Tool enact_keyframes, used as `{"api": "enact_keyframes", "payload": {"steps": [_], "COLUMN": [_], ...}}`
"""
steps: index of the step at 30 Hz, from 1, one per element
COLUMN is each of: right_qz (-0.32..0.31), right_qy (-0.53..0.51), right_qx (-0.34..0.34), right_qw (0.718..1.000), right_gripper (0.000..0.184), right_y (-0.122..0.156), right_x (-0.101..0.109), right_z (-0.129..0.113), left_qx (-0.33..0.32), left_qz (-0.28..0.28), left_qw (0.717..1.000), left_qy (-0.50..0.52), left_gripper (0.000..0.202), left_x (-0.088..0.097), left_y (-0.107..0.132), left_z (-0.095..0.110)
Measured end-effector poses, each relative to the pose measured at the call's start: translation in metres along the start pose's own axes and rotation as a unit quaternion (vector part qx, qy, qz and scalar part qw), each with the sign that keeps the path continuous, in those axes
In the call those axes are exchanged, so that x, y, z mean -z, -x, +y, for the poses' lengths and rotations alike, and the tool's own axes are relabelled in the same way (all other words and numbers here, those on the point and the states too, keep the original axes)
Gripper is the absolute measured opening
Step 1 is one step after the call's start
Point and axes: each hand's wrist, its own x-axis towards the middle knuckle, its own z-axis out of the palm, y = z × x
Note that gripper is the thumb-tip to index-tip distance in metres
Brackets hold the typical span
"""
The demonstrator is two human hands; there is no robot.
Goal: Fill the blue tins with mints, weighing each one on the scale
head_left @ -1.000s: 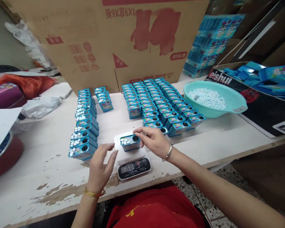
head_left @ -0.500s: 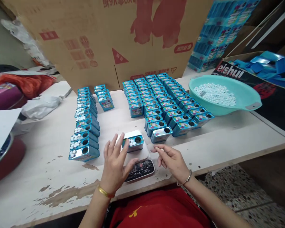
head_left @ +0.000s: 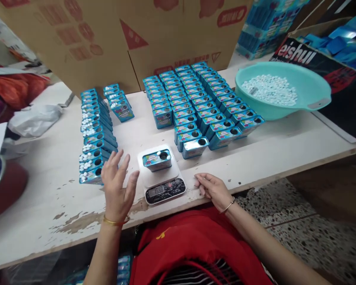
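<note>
A blue candy tin (head_left: 156,159) stands on a white digital kitchen scale (head_left: 165,191), whose lit display seems to read 159.0. Two or so small white candies lie by the round hole in the tin's top. My left hand (head_left: 118,184) is open with its fingers spread, left of the scale and close to the row of tins (head_left: 90,176) with white candies on their tops. To the right of the scale, my right hand (head_left: 213,189) is closed, thumb and fingertips pinched together. Whatever it may hold is too small to make out.
Several rows of blue tins (head_left: 192,107) with dark round holes stand right of centre. A turquoise basin (head_left: 311,89) of white candies sits at the right. A large cardboard box (head_left: 106,51) blocks the back. The table's front edge runs near my body.
My left hand has pulled away from the tin to the left. Fewer candies lie on the tin's top, and the scale's display has come into sight. The view has tilted down.
</note>
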Motion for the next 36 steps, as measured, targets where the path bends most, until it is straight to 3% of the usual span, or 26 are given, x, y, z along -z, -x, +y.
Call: {"api": "enact_keyframes", "payload": {"steps": [4, 11, 15, 20, 24, 29, 33, 36], "right_qz": [-0.009, -0.018, -0.023, -0.029, -0.029, -0.035, -0.039, -0.044], "right_qy": [-0.021, -0.014, -0.008, 0.002, 0.007, 0.009, 0.008, 0.011], "right_qx": [-0.007, -0.004, 0.002, 0.003, 0.002, 0.002, -0.002, 0.003], "right_qw": [1.0, 1.0, 1.0, 1.0, 1.0, 0.999, 0.999, 0.999], "right_gripper": [0.042, 0.041, 0.04, 0.041, 0.042, 0.043, 0.044, 0.043], "right_y": [0.0, 0.0, -0.001, -0.003, -0.004, -0.005, -0.004, -0.005], "right_x": [0.002, 0.003, 0.004, 0.003, 0.001, 0.0, -0.001, -0.002], "right_z": [0.001, 0.002, 0.002, 0.002, 0.003, 0.002, 0.0, -0.002], "left_qx": [0.016, -0.004, -0.007, -0.06, -0.081, -0.151, -0.096, -0.106], "left_qz": [0.004, -0.003, -0.029, -0.076, -0.039, -0.074, -0.036, -0.11], "left_qw": [1.0, 1.0, 0.999, 0.994, 0.996, 0.984, 0.993, 0.987], "left_qy": [0.003, -0.005, -0.025, -0.047, -0.029, -0.052, -0.062, -0.059], "left_gripper": [0.041, 0.038, 0.038, 0.033, 0.027, 0.04, 0.048, 0.061], "left_x": [0.0, -0.009, -0.02, -0.029, -0.028, -0.031, -0.03, -0.028], "left_y": [0.009, 0.004, 0.001, -0.007, -0.014, -0.019, -0.026, -0.036], "left_z": [-0.002, 0.012, 0.019, 0.03, 0.038, 0.041, 0.035, 0.024]}}
